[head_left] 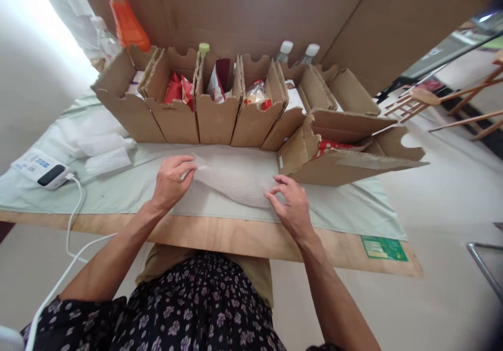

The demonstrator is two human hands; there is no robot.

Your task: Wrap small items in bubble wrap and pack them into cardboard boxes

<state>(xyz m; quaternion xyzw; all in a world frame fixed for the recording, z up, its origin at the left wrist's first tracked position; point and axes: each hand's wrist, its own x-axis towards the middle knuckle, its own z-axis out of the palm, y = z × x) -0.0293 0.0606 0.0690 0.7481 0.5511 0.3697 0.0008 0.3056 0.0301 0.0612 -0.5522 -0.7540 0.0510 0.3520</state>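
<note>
Between the forearms [324,283], the front edge of the bench [220,234] gives free passage; behind, a row of cardboard boxes [217,123] blocks the way, and at right the slanted box [334,170].

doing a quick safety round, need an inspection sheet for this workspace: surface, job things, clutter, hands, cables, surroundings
Surface: pale green cloth over a wooden board, whose front edge is bare.
Job's things: thin translucent plastic, stretched between both hands.
Clutter: crumpled plastic and a white device on the wearer's left.
Hands: left hand pinches one end of the plastic; right hand appears to pinch the other.
Cables: white cable from the device, hanging over the front edge.
Surroundings: open cardboard boxes along the back, an orange bottle behind them, wooden furniture at far right.
</note>
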